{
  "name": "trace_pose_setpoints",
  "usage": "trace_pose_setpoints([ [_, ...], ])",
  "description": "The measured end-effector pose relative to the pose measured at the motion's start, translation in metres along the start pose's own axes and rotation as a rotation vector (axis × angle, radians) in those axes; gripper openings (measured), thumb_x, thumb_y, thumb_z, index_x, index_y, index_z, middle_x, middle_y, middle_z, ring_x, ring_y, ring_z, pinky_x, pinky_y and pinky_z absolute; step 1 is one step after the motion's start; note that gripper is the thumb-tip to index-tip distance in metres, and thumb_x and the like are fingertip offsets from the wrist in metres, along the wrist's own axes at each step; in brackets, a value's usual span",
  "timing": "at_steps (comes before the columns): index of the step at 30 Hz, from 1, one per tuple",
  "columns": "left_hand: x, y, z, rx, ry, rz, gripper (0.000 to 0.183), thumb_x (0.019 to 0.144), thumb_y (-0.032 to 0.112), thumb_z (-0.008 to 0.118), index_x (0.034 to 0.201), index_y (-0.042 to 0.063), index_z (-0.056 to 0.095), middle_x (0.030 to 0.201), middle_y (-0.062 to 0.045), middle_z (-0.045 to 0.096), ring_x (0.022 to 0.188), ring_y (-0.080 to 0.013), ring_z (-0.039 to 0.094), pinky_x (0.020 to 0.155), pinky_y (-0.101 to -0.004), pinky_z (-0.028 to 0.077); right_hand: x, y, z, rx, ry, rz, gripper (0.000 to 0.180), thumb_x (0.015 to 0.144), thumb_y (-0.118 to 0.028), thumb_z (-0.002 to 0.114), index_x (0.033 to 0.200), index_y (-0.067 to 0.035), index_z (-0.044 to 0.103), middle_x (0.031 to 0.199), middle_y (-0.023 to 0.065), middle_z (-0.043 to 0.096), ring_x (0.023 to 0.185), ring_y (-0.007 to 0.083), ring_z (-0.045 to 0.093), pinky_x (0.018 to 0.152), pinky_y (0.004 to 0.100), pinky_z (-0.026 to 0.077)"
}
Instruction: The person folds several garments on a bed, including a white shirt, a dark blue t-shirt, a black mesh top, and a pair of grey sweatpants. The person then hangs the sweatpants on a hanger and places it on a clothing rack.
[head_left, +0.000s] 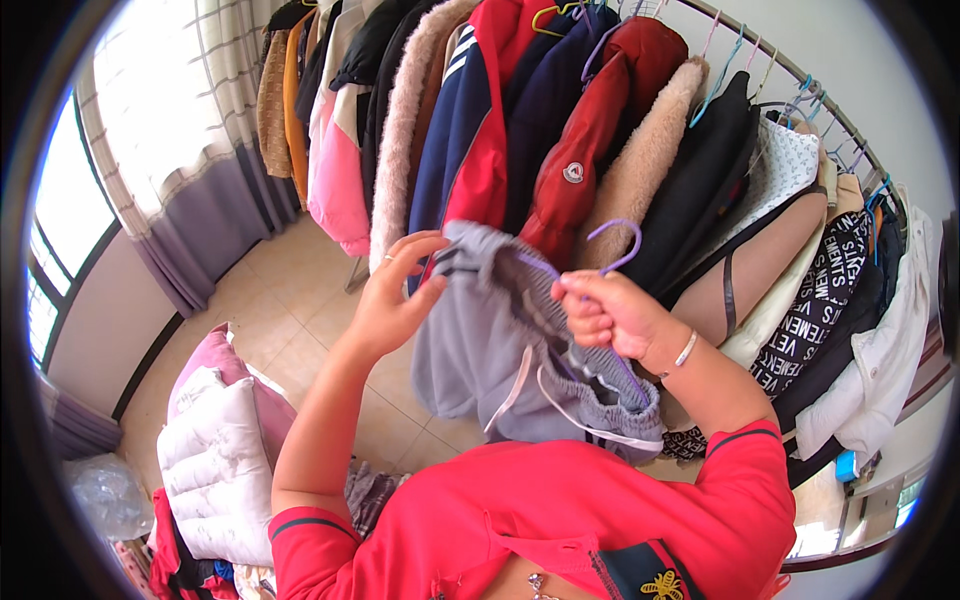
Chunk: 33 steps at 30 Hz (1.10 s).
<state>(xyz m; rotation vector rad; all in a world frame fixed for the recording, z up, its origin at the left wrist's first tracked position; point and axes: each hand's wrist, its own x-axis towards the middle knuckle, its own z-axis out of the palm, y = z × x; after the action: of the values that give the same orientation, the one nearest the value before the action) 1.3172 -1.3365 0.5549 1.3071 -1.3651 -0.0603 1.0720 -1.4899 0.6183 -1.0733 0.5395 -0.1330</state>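
Observation:
In front of me hangs a grey pair of drawstring pants (472, 330) with dark stripes at the side and pale drawcords. A purple clothes hanger (626, 259) sits inside the gathered waistband, its hook pointing up. My right hand (611, 311) is closed around the hanger near the base of the hook. At the waistband's left end is my left hand (397, 289), thumb and fingers spread, fingertips at the fabric's edge. Whether they press on the cloth is unclear. The hanger's lower parts are partly hidden by the waistband and my right hand.
Behind the pants, a curved-looking metal clothes rail (814, 86) carries many garments, including a red puffer jacket (581, 142) and a tan fleece garment (645, 165). Pillows (214, 465) and piled clothes lie at lower left, near a plastic bag (109, 495). Curtains (202, 202) hang by the window.

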Motion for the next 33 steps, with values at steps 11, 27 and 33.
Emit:
trace_pose_setpoints([
  [11, -0.031, 0.076, 0.017, -0.533, -0.442, -0.261, 0.066, 0.094, 0.045, 0.055, 0.141, 0.004, 0.034, 0.132, -0.012, 0.045, 0.119, -0.0218, 0.048, 0.1, -0.0356, 0.039, 0.077, -0.04, 0.059, 0.546, -0.03, -0.523, 0.006, 0.084, -0.008, 0.054, 0.083, -0.003, 0.049, 0.065, -0.0013, 0.043, 0.053, 0.0087, 0.038, 0.049, 0.0235, 0.031],
  [27, -0.022, 0.07, -0.119, 0.467, -0.136, -0.202, 0.015, 0.066, 0.003, 0.051, 0.08, 0.001, 0.054, 0.07, -0.013, 0.053, 0.065, -0.0248, 0.052, 0.061, -0.0339, 0.043, 0.092, -0.015, 0.129, 0.356, -0.409, -0.454, 0.016, 0.09, -0.013, 0.049, 0.1, -0.003, 0.057, 0.118, 0.0146, 0.059, 0.108, 0.025, 0.057, 0.096, 0.038, 0.045],
  [33, -0.035, 0.105, -0.127, 0.049, -0.138, -0.401, 0.015, 0.057, 0.004, 0.048, 0.072, 0.004, 0.046, 0.076, -0.003, 0.051, 0.07, -0.0115, 0.041, 0.062, -0.0237, 0.033, 0.079, -0.048, 0.089, -0.234, -0.474, -0.345, 0.025, 0.096, -0.023, 0.051, 0.1, 0.0, 0.059, 0.106, 0.0139, 0.067, 0.097, 0.0254, 0.066, 0.079, 0.0353, 0.055],
])
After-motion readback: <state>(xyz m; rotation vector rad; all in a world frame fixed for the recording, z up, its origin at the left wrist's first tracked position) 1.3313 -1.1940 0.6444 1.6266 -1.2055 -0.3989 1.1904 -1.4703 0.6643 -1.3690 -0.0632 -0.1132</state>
